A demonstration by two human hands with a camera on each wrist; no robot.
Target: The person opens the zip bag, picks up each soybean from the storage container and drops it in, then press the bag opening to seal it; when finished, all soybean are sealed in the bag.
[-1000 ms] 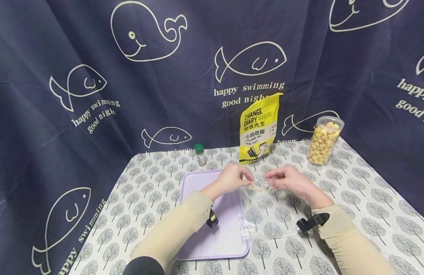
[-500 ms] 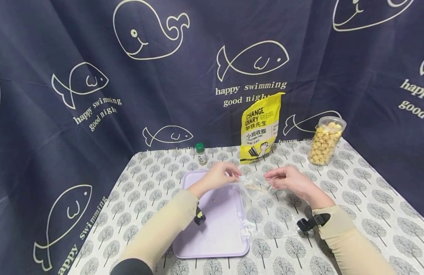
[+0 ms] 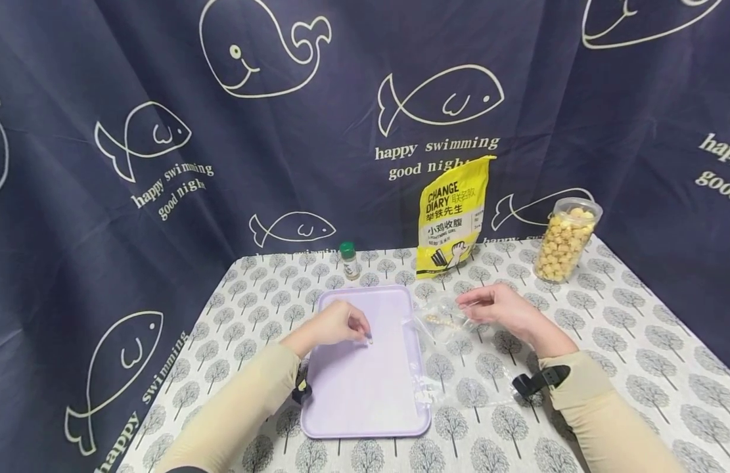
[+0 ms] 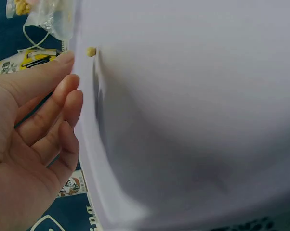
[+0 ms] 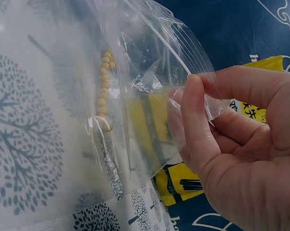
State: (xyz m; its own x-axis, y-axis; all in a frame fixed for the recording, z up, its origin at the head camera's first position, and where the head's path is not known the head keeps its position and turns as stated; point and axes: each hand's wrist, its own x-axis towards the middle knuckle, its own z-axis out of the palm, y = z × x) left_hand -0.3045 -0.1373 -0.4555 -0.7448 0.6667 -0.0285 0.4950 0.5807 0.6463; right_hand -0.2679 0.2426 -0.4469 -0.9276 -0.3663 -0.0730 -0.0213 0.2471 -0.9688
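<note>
Over the lilac tray, my left hand hangs with loosely bent fingers. Close to its fingertips lies a small round yellowish bean-like piece; the left wrist view shows a gap between that piece and the thumb. My right hand pinches the rim of a clear zip bag between thumb and fingers, and the bag's mouth stands apart. Several similar yellowish pieces sit in a row inside the bag. The bag's lower part lies flat on the cloth, beside the tray's right edge.
Behind the hands stands a yellow snack bag. A clear cup of yellow popcorn-like puffs is at the back right. Beyond the tray is a small green-capped bottle. A tree-print cloth covers the table.
My left hand has left the bag's mouth and moved left and down over the tray, near the small piece that lay there. The right hand stays at the bag's rim.
</note>
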